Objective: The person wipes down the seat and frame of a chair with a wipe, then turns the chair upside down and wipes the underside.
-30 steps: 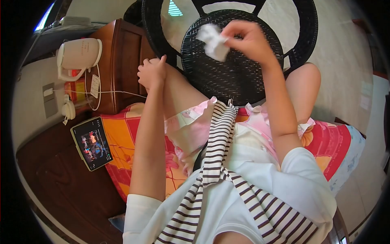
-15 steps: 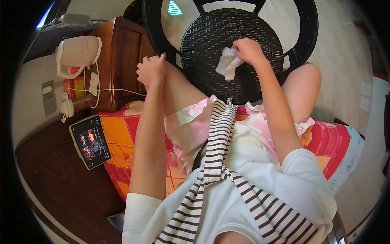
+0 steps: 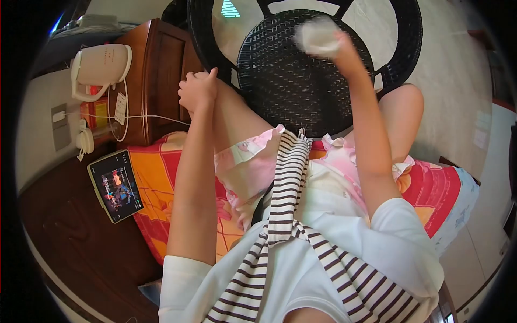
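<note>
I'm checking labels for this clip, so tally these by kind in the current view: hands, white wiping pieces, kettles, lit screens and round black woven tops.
Left hand and right hand: 2
White cloth or tissue, blurred: 1
Kettle: 1
Lit screen: 1
Round black woven top: 1
Total: 6

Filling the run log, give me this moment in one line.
right hand: grip on white cloth or tissue, blurred; over black woven top, contact unclear; left hand: on left knee; screen device: lit
</note>
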The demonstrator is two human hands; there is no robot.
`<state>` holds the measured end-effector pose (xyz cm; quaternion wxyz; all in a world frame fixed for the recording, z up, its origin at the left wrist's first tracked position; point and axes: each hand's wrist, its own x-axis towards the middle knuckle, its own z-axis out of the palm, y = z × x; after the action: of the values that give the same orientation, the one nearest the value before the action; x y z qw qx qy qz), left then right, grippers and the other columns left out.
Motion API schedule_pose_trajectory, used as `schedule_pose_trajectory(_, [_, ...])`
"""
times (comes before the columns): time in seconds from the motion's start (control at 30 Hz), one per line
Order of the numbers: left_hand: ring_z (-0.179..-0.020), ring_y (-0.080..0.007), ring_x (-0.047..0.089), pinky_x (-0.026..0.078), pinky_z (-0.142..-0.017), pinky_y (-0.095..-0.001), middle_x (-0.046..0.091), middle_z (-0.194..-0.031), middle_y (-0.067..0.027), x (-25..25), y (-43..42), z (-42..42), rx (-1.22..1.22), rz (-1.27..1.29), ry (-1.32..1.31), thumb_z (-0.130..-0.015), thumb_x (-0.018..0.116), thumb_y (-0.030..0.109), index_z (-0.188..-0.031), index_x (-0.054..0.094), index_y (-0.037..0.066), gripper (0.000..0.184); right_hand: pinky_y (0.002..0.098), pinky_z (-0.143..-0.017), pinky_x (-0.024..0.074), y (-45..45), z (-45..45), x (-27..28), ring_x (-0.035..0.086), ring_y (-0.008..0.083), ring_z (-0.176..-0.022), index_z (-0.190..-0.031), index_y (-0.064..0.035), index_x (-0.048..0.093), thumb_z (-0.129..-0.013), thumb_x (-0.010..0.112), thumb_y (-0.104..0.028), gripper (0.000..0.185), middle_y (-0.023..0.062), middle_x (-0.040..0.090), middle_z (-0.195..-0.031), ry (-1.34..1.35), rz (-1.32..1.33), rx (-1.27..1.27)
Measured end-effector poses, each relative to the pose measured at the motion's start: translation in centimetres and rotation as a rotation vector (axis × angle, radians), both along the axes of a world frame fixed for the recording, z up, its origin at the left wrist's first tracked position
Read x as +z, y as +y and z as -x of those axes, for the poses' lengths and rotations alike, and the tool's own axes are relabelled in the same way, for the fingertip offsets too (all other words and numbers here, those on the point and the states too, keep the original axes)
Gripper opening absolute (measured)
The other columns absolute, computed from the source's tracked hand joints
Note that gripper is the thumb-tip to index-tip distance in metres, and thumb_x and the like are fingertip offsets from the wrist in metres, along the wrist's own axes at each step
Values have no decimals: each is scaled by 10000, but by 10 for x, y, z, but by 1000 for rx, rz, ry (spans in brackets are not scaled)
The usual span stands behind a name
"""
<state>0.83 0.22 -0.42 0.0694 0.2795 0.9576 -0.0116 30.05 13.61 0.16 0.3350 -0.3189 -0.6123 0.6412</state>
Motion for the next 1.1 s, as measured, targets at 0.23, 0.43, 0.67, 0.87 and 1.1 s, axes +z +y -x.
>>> schedule_pose_trajectory(0.23, [-1108,-337,508,421,-891,-470,521,-1197,-159,-3,-2,1,-12,-10,17,-702,551,677,-1235,525,114,776,385,-687,514,-12,-2,-58,656,285,-808,-793,-93,682,-672,622,-66,137,117,671,-842,-1248,-392,461])
schedule_pose_trajectory(0.43, [-1103,-334,510,424,-890,-463,526,-1191,-161,-1,0,1,-9,-10,7,-699,556,673,-1232,529,113,773,286,-592,463,-9,17,20,608,132,-640,-784,-48,635,-721,698,-133,123,45,643,-691,-486,-284,263])
schedule_pose_trajectory(0.67, [-1108,-334,507,418,-895,-466,527,-1189,-162,1,-1,-1,-9,-18,-1,-703,557,667,-1223,534,107,765,355,-777,516,3,-5,24,648,195,-833,-1029,-7,605,-772,680,-119,291,109,659,-984,645,212,43])
schedule_pose_trajectory(0.87, [-1112,-334,506,417,-895,-467,520,-1198,-161,0,-1,1,-10,-10,-2,-705,554,671,-1229,526,106,771,366,-743,489,-9,-10,-61,643,231,-754,-768,-36,641,-689,628,-83,93,102,659,-776,-1421,-469,-157])
schedule_pose_trajectory(1.1, [-1105,-338,511,424,-886,-471,522,-1193,-164,2,-1,-1,-9,4,-3,-704,546,682,-1232,521,105,782,285,-637,477,8,2,-24,640,169,-724,-829,-64,646,-757,668,-137,105,76,674,-813,-620,-180,123])
